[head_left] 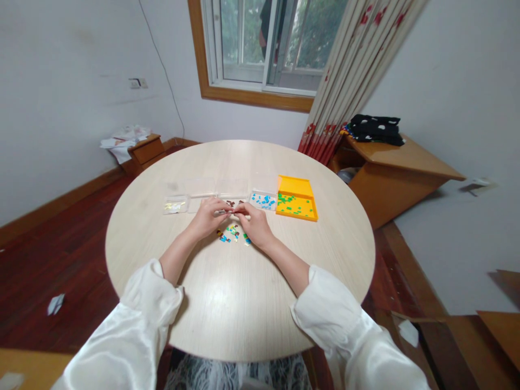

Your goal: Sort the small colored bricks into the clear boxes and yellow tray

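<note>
Brown pieces (pixel 229 203) lie in a clear box (pixel 233 188) just beyond the fingertips, partly obscured by both hands; left hand (pixel 210 216) and right hand (pixel 254 222) angle inward and meet, fingers pinched narrow on a small item, too small to identify; mixed pieces (pixel 233 232) lie nearer, on the table (pixel 227 303); blue pieces (pixel 266 201) and an open yellow box (pixel 297 218) sit rightward.

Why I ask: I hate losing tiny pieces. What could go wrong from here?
The right hand sits close beside the loose pieces on the table and might sweep some away. The yellow case stands open next to the blue pieces, so a knock could mix green pieces with blue.
</note>
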A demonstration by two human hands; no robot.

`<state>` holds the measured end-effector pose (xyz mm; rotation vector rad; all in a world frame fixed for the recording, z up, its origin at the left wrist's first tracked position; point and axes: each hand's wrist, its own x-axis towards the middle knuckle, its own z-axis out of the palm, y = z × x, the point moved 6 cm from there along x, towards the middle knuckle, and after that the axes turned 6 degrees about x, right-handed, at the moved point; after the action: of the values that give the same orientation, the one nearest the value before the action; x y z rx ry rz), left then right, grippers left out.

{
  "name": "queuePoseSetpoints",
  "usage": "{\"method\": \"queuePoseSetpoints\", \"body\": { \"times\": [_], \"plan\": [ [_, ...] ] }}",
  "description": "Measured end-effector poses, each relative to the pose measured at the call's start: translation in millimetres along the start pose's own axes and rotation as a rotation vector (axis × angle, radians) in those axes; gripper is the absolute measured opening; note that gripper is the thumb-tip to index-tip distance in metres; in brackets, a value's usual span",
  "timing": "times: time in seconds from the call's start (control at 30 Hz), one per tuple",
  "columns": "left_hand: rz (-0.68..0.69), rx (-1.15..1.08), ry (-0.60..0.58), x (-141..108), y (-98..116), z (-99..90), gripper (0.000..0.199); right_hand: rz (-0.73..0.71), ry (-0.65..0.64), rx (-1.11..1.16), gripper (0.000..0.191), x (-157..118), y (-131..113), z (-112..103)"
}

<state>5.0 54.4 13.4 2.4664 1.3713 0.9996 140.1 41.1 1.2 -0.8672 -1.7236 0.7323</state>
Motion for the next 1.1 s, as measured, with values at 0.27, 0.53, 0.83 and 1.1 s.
{"method": "queuePoseSetpoints", "body": {
  "times": [0.27, 0.53, 0.83, 1.1],
  "plan": [
    [-0.014, -0.025, -0.014, -0.2, 5.7, 1.4, 0.011, 0.088, 0.037, 0.011, 0.002, 1.1, 5.4, -2.8],
    [-0.071, -0.016, 0.083, -0.1, -3.8, -1.7, 0.012, 0.025, -0.016, -0.101, 0.005, 0.7, 0.5, 0.3],
    [-0.212, 0.202, 0.130, 0.9, -23.4, -2.2, 0.012, -0.170, -0.438, -0.249, 0.016, -13.6, -10.8, 34.7],
    [-0.211, 0.239, 0.104, 1.1, -32.7, 4.3, 0.014, -0.228, -0.506, -0.307, 0.026, -18.1, -11.8, 39.5]
  ]
}}
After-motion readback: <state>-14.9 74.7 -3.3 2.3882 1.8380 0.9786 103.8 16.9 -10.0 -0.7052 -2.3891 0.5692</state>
